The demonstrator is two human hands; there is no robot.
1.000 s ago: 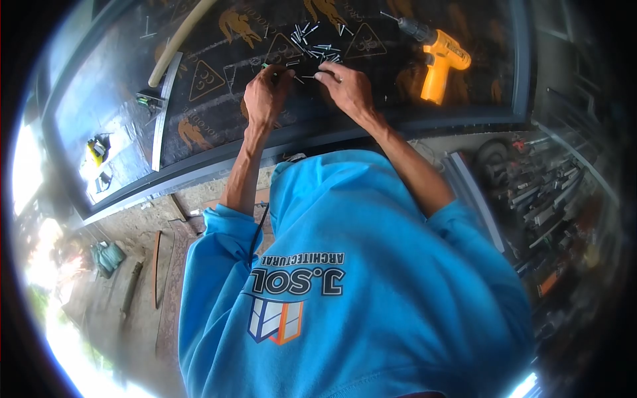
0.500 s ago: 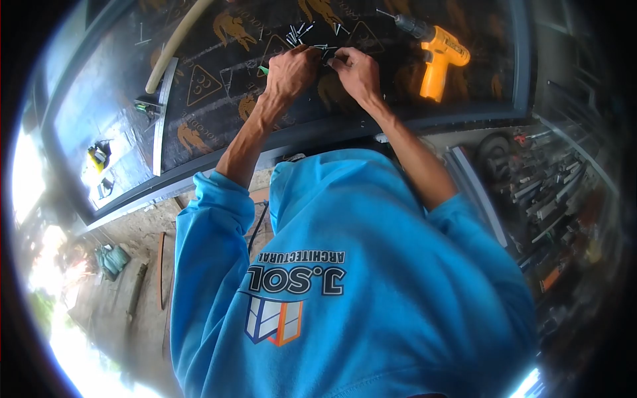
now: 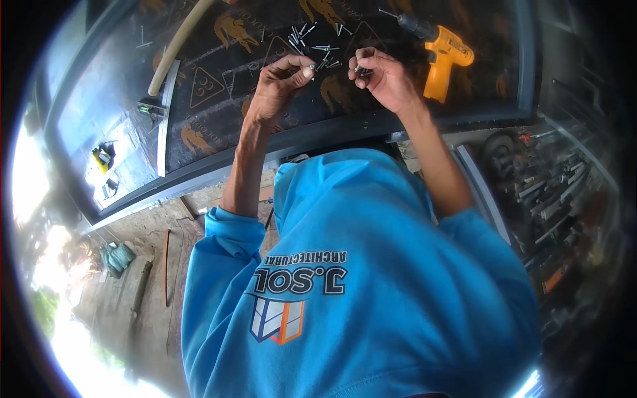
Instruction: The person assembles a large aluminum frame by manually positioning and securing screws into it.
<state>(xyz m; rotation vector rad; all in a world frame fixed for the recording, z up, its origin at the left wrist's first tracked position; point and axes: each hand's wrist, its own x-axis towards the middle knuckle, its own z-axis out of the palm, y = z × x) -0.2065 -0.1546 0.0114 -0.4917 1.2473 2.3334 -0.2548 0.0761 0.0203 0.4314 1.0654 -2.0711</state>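
Note:
Several thin silver pop rivets (image 3: 296,38) lie loosely piled on the dark printed board, with more rivets (image 3: 325,60) between my hands. My left hand (image 3: 282,85) is closed, thumb and forefinger pinching a small silver rivet whose tip shows at the fingertips. Across from it, my right hand (image 3: 386,81) has its fingers curled in, with a small silver piece, likely a rivet, between thumb and fingers; most of it is hidden. Both hands are raised a little over the near part of the board, apart from each other. A yellow cordless drill (image 3: 446,63) lies right of my right hand.
A dark metal frame (image 3: 225,158) edges the board (image 3: 219,123). On its left lie a pale curved handle (image 3: 174,50), a metal strip (image 3: 166,123) and a yellow-black tool (image 3: 103,159). Metal offcuts (image 3: 551,192) crowd the right side. A green cloth bundle (image 3: 117,259) is on the floor.
My hands have drawn apart and back from the rivet pile, uncovering the rivets between them. My right hand has moved right and turned its palm side up; small pieces now show in both hands' fingers.

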